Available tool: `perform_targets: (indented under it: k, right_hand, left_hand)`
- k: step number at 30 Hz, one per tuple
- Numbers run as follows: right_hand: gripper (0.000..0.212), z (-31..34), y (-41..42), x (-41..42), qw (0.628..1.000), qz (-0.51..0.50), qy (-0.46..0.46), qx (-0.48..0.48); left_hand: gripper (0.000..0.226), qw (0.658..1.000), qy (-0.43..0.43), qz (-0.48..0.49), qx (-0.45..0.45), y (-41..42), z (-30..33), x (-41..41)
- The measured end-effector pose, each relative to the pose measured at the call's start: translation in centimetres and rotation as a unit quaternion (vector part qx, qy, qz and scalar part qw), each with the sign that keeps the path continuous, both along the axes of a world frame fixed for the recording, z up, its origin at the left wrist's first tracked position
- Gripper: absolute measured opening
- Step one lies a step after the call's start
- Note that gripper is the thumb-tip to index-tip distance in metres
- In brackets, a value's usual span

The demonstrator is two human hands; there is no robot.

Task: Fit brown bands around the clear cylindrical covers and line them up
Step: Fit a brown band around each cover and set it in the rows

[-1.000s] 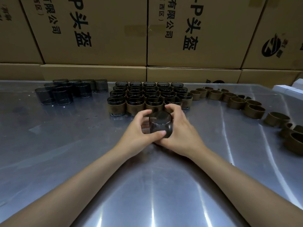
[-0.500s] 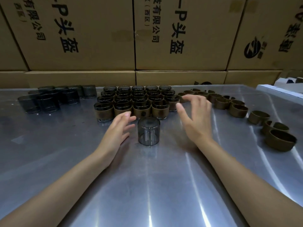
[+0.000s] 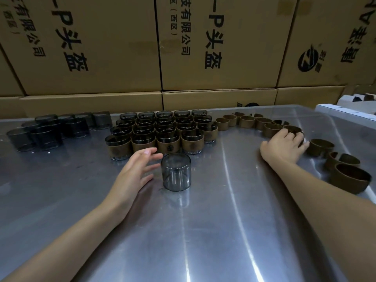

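two hands on a steel table [image 3: 203,231], one bare cover between them.
far left sit unbanded covers [image 3: 40,133]; the banded block [image 3: 158,131] stands in rows mid-back. the left hand [image 3: 132,176] lies with fingers straight, just beside the upright cover [image 3: 176,172], not gripping it. at right, the right hand [image 3: 284,146] curls its fingers over a band [image 3: 295,130] in the curved row of bands [image 3: 250,122].

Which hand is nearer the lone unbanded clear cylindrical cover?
Left. The left hand is open beside the cover; the right hand is away, gripping a brown band.
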State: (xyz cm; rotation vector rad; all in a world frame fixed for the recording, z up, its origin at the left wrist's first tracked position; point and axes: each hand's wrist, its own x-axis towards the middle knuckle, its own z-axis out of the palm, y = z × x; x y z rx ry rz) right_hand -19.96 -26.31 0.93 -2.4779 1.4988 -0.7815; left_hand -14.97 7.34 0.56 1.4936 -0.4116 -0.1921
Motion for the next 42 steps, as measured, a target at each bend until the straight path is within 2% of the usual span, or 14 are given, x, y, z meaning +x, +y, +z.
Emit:
perform_targets:
  k: [5, 8, 11, 13, 15, 18, 21, 25, 31, 36, 38, 41, 42]
  right_hand:
    - [0.058, -0.2, 1.6, -0.7, 0.998, 0.009, 0.015, -0.067]
    - [0.046, 0.1, 3.0, -1.7, 0.992, 0.029, 0.064, -0.101]
    - [0.036, 0.2, 5.4, -2.3, 0.981, 0.112, 0.076, -0.141]
    - [0.031, 0.1, 7.6, -2.6, 0.971, 0.179, 0.031, -0.154]
    - [0.023, 0.1, 10.2, -2.9, 0.953, 0.248, -0.073, -0.158]
    - [0.014, 0.2, 14.4, -3.3, 0.909, 0.338, -0.214, -0.119]
    - [0.011, 0.6, 17.3, -3.6, 0.855, 0.434, -0.272, -0.083]
    - [0.021, 0.9, 18.9, -4.0, 0.809, 0.532, -0.225, -0.108]
    - [0.024, 0.9, 18.5, -4.2, 0.801, 0.558, -0.182, -0.115]
    - [0.02, 0.5, 18.7, -3.9, 0.798, 0.568, -0.195, -0.052]
    - [0.024, 0.3, 18.8, -3.6, 0.798, 0.561, -0.22, 0.002]
    - [0.015, 0.2, 18.8, -3.4, 0.777, 0.564, -0.25, 0.121]
    - [0.023, 0.1, 18.8, -3.3, 0.771, 0.563, -0.251, 0.158]
  left_hand:
    - [0.027, 1.0, -0.001, 0.004, 0.0, -0.1, 0.0, 0.1]
    - [0.027, 1.0, 0.006, 0.008, -0.004, -0.1, 0.0, 0.2]
    - [0.028, 1.0, 0.008, 0.01, 0.001, -0.2, 0.1, 0.1]
    - [0.028, 1.0, 0.009, 0.013, 0.003, -0.1, 0.2, -0.1]
    - [0.028, 1.0, 0.01, 0.011, 0.002, -0.2, 0.4, -0.2]
    - [0.027, 1.0, 0.01, 0.007, 0.002, -0.2, 0.6, -0.3]
    - [0.026, 1.0, 0.009, 0.002, 0.002, -0.1, 0.7, -0.6]
    - [0.03, 1.0, 0.003, -0.02, -0.001, 0.0, 1.0, -0.8]
    - [0.063, 0.994, -0.06, -0.092, 0.026, 0.1, 1.3, -1.3]
    - [0.06, 0.988, -0.086, -0.116, 0.047, -0.1, 1.4, -1.5]
    - [0.055, 0.988, -0.079, -0.123, 0.038, -0.1, 1.2, -1.5]
    - [0.04, 0.987, -0.083, -0.124, 0.05, -0.2, 0.9, -1.3]
    - [0.033, 0.987, -0.087, -0.122, 0.056, -0.3, 0.8, -1.2]
